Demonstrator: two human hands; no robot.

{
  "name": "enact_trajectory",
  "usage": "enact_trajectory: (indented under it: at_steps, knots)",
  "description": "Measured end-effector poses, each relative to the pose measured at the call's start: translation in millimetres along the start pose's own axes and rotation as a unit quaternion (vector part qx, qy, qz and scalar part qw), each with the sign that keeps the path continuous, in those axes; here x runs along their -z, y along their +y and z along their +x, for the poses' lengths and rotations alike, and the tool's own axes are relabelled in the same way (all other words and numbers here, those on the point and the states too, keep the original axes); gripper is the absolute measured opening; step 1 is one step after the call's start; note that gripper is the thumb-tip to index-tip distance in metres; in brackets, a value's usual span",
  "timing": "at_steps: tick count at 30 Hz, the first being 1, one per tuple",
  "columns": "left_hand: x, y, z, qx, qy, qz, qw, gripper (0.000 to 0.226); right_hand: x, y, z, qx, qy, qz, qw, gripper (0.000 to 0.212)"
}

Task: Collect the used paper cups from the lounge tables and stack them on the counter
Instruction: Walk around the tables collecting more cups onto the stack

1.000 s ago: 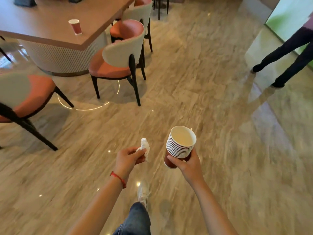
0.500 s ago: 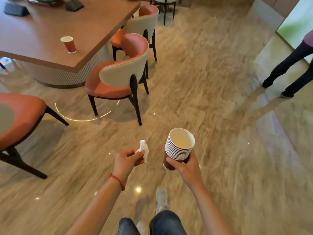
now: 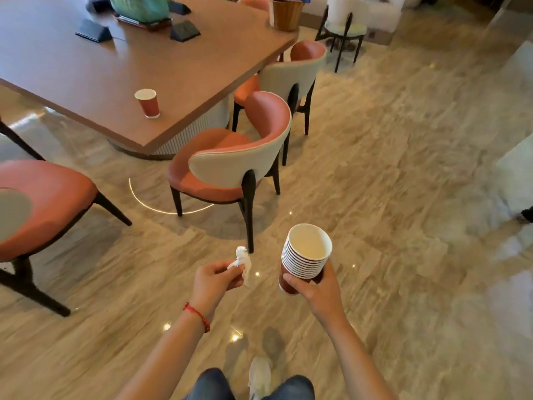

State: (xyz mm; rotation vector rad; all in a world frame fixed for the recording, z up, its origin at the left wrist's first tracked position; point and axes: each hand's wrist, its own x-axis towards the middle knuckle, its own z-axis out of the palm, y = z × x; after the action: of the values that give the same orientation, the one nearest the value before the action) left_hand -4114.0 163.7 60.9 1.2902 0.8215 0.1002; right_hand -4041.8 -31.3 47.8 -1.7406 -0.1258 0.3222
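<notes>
My right hand (image 3: pixel 314 293) grips a stack of several nested red paper cups (image 3: pixel 304 258), white inside, held upright low in the middle of the view. My left hand (image 3: pixel 215 280) pinches a crumpled white tissue (image 3: pixel 242 259) just left of the stack. A single red paper cup (image 3: pixel 147 103) stands upright near the front edge of the brown wooden table (image 3: pixel 86 70) at the upper left, well away from both hands.
Two orange-and-cream chairs (image 3: pixel 230 168) (image 3: pixel 291 73) stand along the table's right side, a third orange chair (image 3: pixel 37 203) at the left. On the table sit dark wedge-shaped holders (image 3: pixel 93 30), a green planter (image 3: pixel 140 7) and a wicker basket (image 3: pixel 285 13). Polished stone floor stretches to the right.
The view has tilted up and moved closer to the table, so the lone cup and chairs appear larger and nearer. Both hands keep their hold. The person at the right has left view.
</notes>
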Motion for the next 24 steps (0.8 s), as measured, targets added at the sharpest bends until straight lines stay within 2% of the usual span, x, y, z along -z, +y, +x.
enact_trajectory:
  at_steps: [7, 12, 15, 21, 24]
  knots:
    - [22, 25, 48, 0.01, 0.085, -0.043, 0.995, 0.007, -48, -17, 79, 0.002, -0.084, -0.018, 0.996, 0.066]
    - [63, 53, 100, 0.001, 0.132, -0.079, 0.988, 0.008, -119, -32, 134, 0.008, -0.143, -0.023, 0.989, 0.077]
    - [92, 72, 139, -0.004, 0.157, -0.089, 0.984, 0.007, -166, -41, 172, 0.011, -0.178, -0.03, 0.984, 0.072]
    - [147, 124, 212, -0.016, 0.185, -0.094, 0.978, 0.014, -249, -73, 245, 0.029, -0.202, -0.024, 0.979, 0.067]
    - [166, 147, 245, -0.017, 0.193, -0.091, 0.977, 0.007, -277, -88, 277, 0.027, -0.206, -0.024, 0.978, 0.07]
